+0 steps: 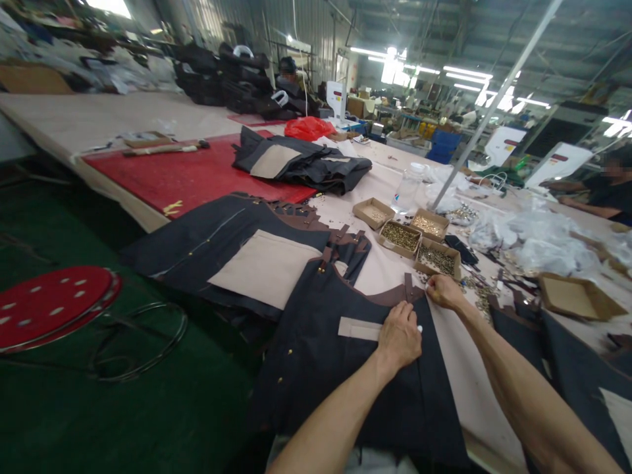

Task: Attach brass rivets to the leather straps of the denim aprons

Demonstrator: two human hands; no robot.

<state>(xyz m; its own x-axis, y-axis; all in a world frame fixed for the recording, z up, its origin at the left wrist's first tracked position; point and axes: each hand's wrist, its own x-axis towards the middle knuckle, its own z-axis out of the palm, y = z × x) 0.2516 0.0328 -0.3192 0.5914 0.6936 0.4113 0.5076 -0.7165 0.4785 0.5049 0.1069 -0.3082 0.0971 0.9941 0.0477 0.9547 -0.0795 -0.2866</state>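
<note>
A dark apron (345, 368) with brown trim and a beige pocket strip (359, 328) lies in front of me, partly over the table's edge. My left hand (401, 334) rests on it with fingers curled, beside the strip. A small white tip (419, 329) shows at that hand's edge; what it belongs to is hidden. At the apron's upper right corner, near a brown tab (409, 287), my right hand (444, 291) is closed in a pinch. Whatever is between its fingertips is too small to make out. Brass-coloured studs (290, 352) dot the apron's left side.
Cardboard trays of small metal fittings (399, 238) stand beyond my hands, near a clear bottle (407, 189). More dark aprons (197, 243) lie leftward. A hammer (168, 149) rests on a red sheet (148, 174). A red stool (54, 303) stands left; a person (609, 191) sits far right.
</note>
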